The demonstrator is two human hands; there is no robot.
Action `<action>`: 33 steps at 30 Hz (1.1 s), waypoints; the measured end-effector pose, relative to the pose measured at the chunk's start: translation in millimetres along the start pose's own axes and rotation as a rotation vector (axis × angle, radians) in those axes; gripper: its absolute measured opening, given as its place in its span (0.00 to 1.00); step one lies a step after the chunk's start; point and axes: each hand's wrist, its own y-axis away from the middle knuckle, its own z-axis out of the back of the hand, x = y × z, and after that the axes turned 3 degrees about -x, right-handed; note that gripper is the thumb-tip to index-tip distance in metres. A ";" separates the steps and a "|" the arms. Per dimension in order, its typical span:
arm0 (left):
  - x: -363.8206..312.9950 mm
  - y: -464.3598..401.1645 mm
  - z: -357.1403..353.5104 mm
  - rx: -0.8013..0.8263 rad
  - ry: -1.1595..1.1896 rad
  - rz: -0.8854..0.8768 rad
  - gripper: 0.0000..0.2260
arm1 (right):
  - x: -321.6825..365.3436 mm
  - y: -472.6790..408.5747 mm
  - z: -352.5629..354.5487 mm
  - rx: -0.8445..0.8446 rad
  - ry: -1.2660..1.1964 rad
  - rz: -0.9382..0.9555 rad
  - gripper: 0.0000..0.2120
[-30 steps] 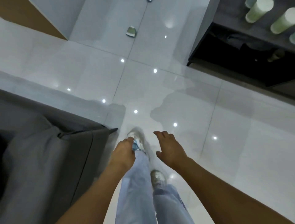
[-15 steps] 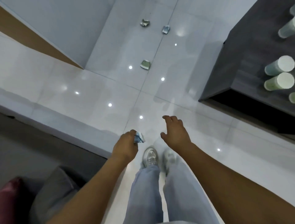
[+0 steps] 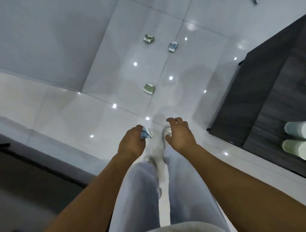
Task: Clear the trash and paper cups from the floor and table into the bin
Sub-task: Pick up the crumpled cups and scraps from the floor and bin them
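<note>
My left hand [image 3: 131, 143] is closed around a crumpled blue paper cup [image 3: 145, 133], held out in front of me above the floor. My right hand [image 3: 179, 134] hovers beside it, fingers apart, holding nothing. On the glossy tiles ahead lie a crushed green cup [image 3: 149, 88], another crushed green cup [image 3: 149, 38] farther off, and a crushed blue cup [image 3: 173, 46]. One more scrap [image 3: 255, 1] shows at the top edge. Two paper cups, one pale blue [image 3: 296, 130] and one pale green [image 3: 294, 148], sit on the dark table [image 3: 265, 99] at the right.
A grey sofa [image 3: 33, 182] fills the lower left. A grey wall panel [image 3: 49, 41] runs along the upper left. My legs and white shoes [image 3: 167, 132] are below my hands. No bin is in view.
I have walked forward: the floor trash and the dark table have come closer, and the sofa has slid back to the lower left. My left hand keeps its hold on the blue cup.
</note>
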 end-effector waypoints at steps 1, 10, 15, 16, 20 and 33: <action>-6.6 -12.9 5.6 0.001 -0.001 -0.008 0.11 | 2.9 -12.4 9.2 0.009 0.008 0.000 0.28; -11.1 -116.1 60.7 0.037 -0.049 -0.025 0.07 | 43.3 -117.0 42.6 -0.020 -0.004 -0.068 0.28; 11.5 -184.5 98.0 0.144 -0.200 -0.056 0.11 | 62.1 -175.6 40.7 -0.068 -0.056 -0.177 0.28; 16.5 -200.2 103.9 0.145 -0.219 -0.075 0.11 | 65.1 -189.1 37.5 -0.070 -0.067 -0.185 0.28; 28.7 -254.2 111.8 0.126 -0.236 -0.105 0.11 | 68.0 -234.9 24.2 -0.056 -0.108 -0.194 0.29; 124.1 -426.7 -11.6 0.101 -0.239 -0.124 0.12 | -1.5 -439.5 -134.0 -0.033 0.068 -0.108 0.34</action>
